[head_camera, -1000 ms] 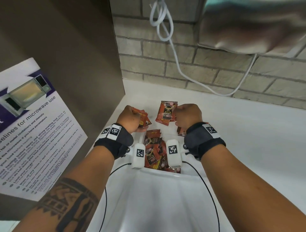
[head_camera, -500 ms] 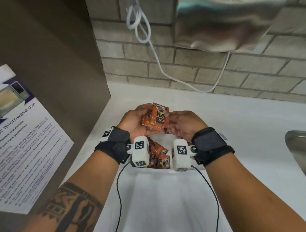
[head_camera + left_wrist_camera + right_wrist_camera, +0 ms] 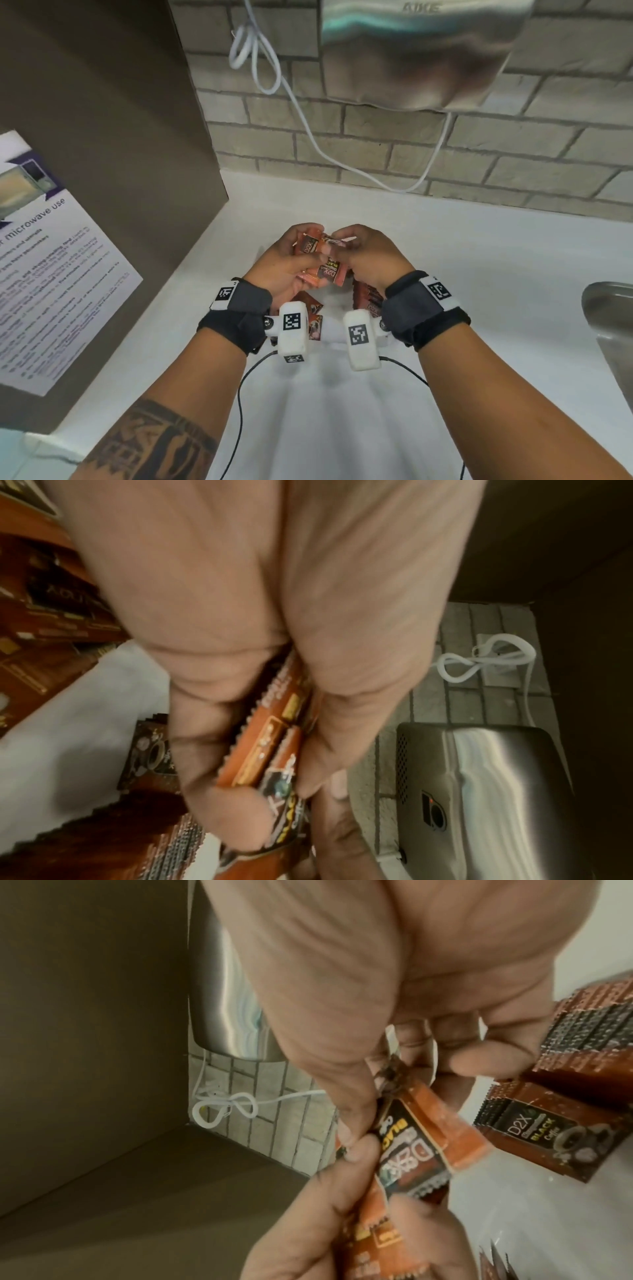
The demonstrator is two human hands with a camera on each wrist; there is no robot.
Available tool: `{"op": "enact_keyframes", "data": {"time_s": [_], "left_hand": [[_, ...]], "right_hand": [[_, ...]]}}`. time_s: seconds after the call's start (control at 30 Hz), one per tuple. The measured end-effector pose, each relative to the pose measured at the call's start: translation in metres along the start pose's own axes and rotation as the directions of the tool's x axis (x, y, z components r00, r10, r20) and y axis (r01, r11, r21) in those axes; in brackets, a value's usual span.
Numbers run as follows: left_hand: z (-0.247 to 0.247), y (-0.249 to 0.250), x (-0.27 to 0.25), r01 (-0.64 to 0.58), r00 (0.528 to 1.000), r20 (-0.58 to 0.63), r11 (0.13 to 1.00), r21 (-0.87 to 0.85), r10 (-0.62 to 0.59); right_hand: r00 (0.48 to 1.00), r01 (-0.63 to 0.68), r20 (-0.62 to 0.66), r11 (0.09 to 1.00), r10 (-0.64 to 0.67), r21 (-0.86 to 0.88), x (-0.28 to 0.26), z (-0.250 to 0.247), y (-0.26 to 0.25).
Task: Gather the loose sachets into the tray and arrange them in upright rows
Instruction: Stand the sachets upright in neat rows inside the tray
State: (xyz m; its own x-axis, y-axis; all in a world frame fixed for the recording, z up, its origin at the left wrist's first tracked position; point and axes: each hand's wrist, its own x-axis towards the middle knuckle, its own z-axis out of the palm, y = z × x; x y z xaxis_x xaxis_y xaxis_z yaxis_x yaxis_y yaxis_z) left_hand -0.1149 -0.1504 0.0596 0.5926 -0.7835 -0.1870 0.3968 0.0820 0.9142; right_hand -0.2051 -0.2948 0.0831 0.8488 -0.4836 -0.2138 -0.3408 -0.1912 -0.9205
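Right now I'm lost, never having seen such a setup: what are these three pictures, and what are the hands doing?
One person wears three cameras. The head view looks down at both hands; each wrist view looks along one hand. The left hand and right hand together hold a bundle of orange coffee sachets above a white tray on a white counter. More sachets stand in the tray. A steel hand dryer hangs on the brick wall.

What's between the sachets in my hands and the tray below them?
Nothing solid shows in the way. Both hands, left hand and right hand, hold the bunch of sachets right above the tray. Loose sachets already lie inside and may crowd the landing spot.
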Motion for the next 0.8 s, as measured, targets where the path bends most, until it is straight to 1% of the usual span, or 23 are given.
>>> {"op": "enact_keyframes", "data": {"time_s": [0.07,0.17,0.23,0.33,0.4,0.5,0.57,0.63,0.73,0.8], "left_hand": [[0.001,-0.004,-0.004,-0.03,1.0,-0.008,0.999,0.023,0.03],[-0.001,-0.003,-0.008,-0.068,0.996,-0.048,0.998,0.017,0.069],[-0.003,0.0,-0.01,-0.101,0.992,-0.078,0.994,0.026,0.103],[-0.009,0.007,-0.01,-0.169,0.976,-0.128,0.983,0.066,0.176],[-0.015,0.01,-0.009,-0.193,0.969,-0.134,0.975,0.114,0.207],[-0.019,0.013,-0.009,-0.188,0.968,-0.141,0.97,0.151,0.21],[-0.02,0.017,-0.008,-0.179,0.968,-0.147,0.969,0.173,0.205],[-0.024,0.021,-0.008,-0.192,0.961,-0.164,0.965,0.181,0.222],[-0.033,0.026,-0.009,-0.188,0.952,-0.205,0.962,0.2,0.228],[-0.038,0.027,-0.01,-0.178,0.954,-0.202,0.959,0.222,0.224]], "right_hand": [[0.999,0.045,0.011,0.999,-0.046,0.022,-0.003,-0.001,0.001],[0.998,0.056,0.003,0.981,-0.057,0.184,-0.008,-0.004,0.0],[0.998,0.052,0.012,0.97,-0.057,0.239,-0.01,-0.004,0.001],[0.992,0.034,0.112,0.984,-0.055,0.176,-0.011,0.0,0.004],[0.986,0.023,0.163,0.991,-0.044,0.133,-0.01,0.004,0.005],[0.98,0.005,0.199,0.995,-0.025,0.101,-0.011,0.009,0.004],[0.977,-0.027,0.214,0.988,-0.006,0.15,-0.011,0.009,0.005],[0.981,-0.058,0.193,0.978,0.019,0.2,-0.013,0.005,0.007],[0.994,-0.103,0.074,0.949,0.085,0.299,-0.011,-0.004,0.011],[0.989,-0.143,0.083,0.898,0.118,0.417,-0.012,-0.007,0.011]]}}
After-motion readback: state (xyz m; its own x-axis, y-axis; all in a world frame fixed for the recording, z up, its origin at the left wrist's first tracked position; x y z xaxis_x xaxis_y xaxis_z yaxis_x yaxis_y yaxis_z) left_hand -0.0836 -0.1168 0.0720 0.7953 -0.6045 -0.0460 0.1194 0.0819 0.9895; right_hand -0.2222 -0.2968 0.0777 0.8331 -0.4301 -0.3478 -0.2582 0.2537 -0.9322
